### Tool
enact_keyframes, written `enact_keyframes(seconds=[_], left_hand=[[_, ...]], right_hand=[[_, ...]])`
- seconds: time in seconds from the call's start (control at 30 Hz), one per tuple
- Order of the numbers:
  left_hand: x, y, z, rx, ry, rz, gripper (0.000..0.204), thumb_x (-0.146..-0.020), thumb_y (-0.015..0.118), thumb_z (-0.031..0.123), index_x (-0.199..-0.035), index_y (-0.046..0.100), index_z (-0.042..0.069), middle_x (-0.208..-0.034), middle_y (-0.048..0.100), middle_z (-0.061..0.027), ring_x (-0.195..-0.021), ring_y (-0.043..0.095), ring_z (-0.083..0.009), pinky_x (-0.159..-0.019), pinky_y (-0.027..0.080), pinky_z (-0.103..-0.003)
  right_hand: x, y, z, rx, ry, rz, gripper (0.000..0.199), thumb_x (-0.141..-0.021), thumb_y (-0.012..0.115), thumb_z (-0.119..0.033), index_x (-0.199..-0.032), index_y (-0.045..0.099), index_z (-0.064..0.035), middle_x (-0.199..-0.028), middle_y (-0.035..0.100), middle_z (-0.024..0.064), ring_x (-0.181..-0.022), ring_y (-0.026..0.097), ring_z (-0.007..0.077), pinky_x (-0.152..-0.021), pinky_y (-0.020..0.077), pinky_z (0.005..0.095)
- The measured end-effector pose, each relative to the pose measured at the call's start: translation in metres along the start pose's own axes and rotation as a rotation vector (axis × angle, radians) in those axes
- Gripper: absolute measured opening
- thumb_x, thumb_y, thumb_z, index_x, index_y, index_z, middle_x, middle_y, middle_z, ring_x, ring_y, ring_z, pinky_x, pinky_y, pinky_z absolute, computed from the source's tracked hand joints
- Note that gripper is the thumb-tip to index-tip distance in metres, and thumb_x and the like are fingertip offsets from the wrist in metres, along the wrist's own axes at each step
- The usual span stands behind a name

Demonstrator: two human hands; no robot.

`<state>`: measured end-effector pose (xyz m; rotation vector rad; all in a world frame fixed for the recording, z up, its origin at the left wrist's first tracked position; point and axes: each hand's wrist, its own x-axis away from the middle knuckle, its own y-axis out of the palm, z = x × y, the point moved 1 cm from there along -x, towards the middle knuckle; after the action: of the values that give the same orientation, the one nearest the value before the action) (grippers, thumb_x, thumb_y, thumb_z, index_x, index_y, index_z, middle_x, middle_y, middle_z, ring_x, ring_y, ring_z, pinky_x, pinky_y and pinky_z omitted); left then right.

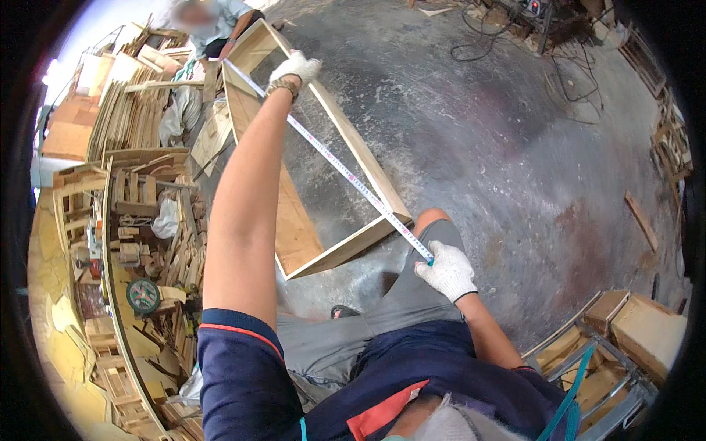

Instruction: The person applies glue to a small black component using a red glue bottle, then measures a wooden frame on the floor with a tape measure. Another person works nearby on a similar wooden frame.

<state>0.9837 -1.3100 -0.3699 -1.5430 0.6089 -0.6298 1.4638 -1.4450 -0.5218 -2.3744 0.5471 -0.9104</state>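
An open rectangular wooden frame (350, 145) with board sides stands on the floor ahead of me. A white tape measure blade (334, 163) runs diagonally across it, from the far left corner past the near right corner. My right hand (448, 272), in a white knit glove, is closed around the tape measure at its near end, beside my knee; the glove mostly hides the case, and a bit of teal shows. My left arm reaches far forward over the blade. My gloved left hand (296, 67) is closed on the frame's long right rail near the far end.
A person (213, 29) crouches beyond the frame's far end. Stacked wooden slats (129, 117) and a heap of offcuts (176, 250) with a green wheel (143, 295) lie left. Black cables (478, 37) trail far right. A loose wood strip (641, 220) and metal-framed rack (610, 382) are right.
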Motion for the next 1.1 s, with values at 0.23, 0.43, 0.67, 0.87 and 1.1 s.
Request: enact_keyframes(seconds=[0.23,0.43,0.67,0.87,1.1], left_hand=[[-0.057,0.015,-0.027,0.024,-0.044,-0.037,0.069,-0.089,0.054,0.050,-0.133,0.049,-0.004,-0.110,0.071,-0.0244,-0.083,0.074,-0.0320,-0.073,0.057,-0.042],[-0.048,0.009,-0.018,0.052,-0.100,-0.088,0.074,-0.088,0.051,0.050,-0.147,0.047,0.005,-0.145,0.055,-0.0232,-0.134,0.054,-0.0394,-0.112,0.042,-0.047],[-0.037,0.011,-0.019,0.012,-0.011,-0.127,0.064,-0.090,0.051,0.051,-0.135,0.063,0.008,-0.141,0.060,-0.0197,-0.130,0.058,-0.0358,-0.110,0.043,-0.046],[-0.022,0.029,-0.019,-0.026,0.040,-0.089,0.065,-0.089,0.052,0.050,-0.138,0.060,0.007,-0.142,0.058,-0.0205,-0.131,0.057,-0.0367,-0.110,0.044,-0.046],[-0.016,0.020,-0.014,-0.046,-0.044,-0.103,0.065,-0.089,0.053,0.049,-0.138,0.059,0.007,-0.140,0.060,-0.0209,-0.129,0.059,-0.0372,-0.109,0.045,-0.047]], right_hand=[[0.000,0.006,0.006,-0.061,-0.040,0.021,0.041,-0.081,0.072,-0.043,-0.092,0.063,-0.0039,-0.086,0.069,0.0224,-0.087,0.068,0.0421,-0.079,0.0534,0.0514],[-0.002,0.001,0.006,-0.077,-0.018,0.032,0.041,-0.081,0.072,-0.043,-0.090,0.062,-0.0042,-0.085,0.069,0.0225,-0.086,0.068,0.0424,-0.078,0.0528,0.0518],[-0.002,-0.002,0.005,-0.088,-0.007,0.042,0.041,-0.080,0.072,-0.043,-0.089,0.062,-0.0047,-0.086,0.068,0.0227,-0.087,0.068,0.0426,-0.077,0.0523,0.0523],[-0.004,-0.002,0.003,-0.037,-0.005,0.012,0.041,-0.080,0.073,-0.043,-0.091,0.063,-0.0049,-0.089,0.069,0.0226,-0.089,0.068,0.0419,-0.079,0.0528,0.0516],[-0.001,0.001,0.005,-0.067,-0.023,0.040,0.042,-0.079,0.073,-0.043,-0.091,0.062,-0.0049,-0.089,0.069,0.0222,-0.088,0.068,0.0417,-0.078,0.0534,0.0517]])
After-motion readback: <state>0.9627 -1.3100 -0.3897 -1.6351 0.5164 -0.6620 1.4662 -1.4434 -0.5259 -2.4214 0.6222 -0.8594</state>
